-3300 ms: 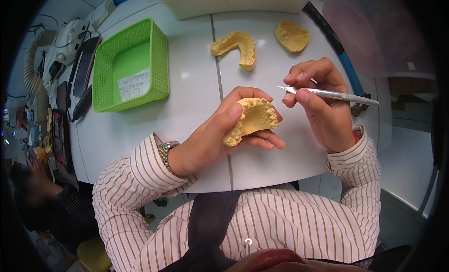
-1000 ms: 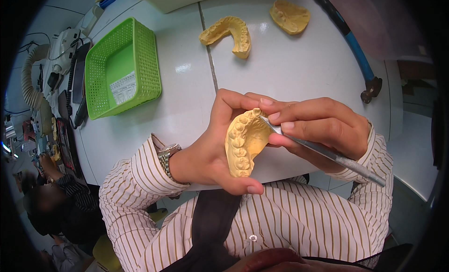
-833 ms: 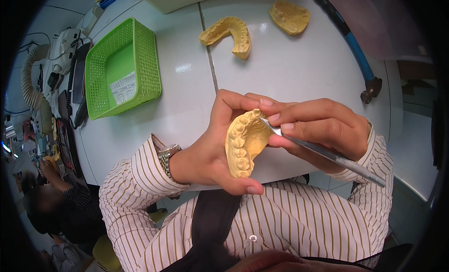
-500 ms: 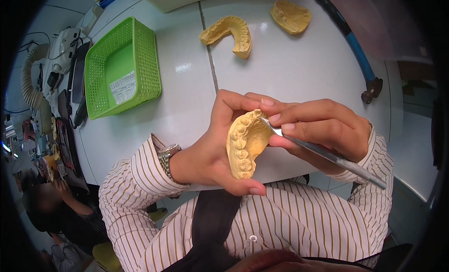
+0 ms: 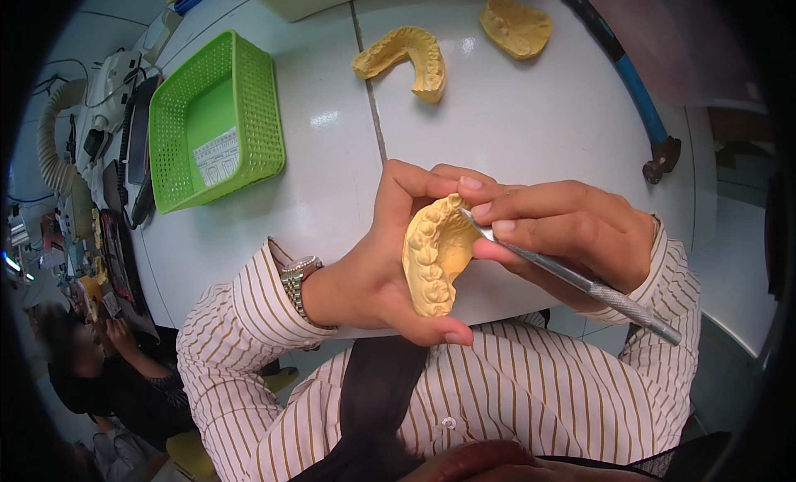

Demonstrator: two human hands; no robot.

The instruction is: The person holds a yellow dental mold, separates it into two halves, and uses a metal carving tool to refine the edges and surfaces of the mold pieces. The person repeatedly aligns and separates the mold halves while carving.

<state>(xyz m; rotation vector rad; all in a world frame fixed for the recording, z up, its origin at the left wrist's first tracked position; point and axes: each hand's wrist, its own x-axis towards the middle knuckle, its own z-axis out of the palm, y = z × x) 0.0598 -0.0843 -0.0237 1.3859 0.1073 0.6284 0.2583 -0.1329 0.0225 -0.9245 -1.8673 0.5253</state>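
A yellow plaster dental model [image 5: 429, 254] with a row of moulded teeth is gripped in my left hand [image 5: 377, 258], thumb along its near end and fingers behind its far end. Between the thumb and fingers of my right hand [image 5: 572, 233] is a metal carving knife [image 5: 572, 276] with a knurled handle. Its blade tip touches the inner side of the teeth near the model's far end. My right fingertips meet the fingers of my left hand there. Both hands are closed, just above the table's near edge.
A white table [image 5: 323, 184] bears a green plastic basket [image 5: 261, 117] with a printed paper slip [image 5: 217, 157], a curved yellow plaster model [image 5: 427, 55], another plaster piece [image 5: 518, 26] and a blue-handled hammer [image 5: 643, 101]. At far left a person [image 5: 124, 366] sits near a ribbed hose [image 5: 54, 134].
The knife's handle end has swung slightly down and toward me, its tip staying at the same teeth. My left hand and the model have barely moved.
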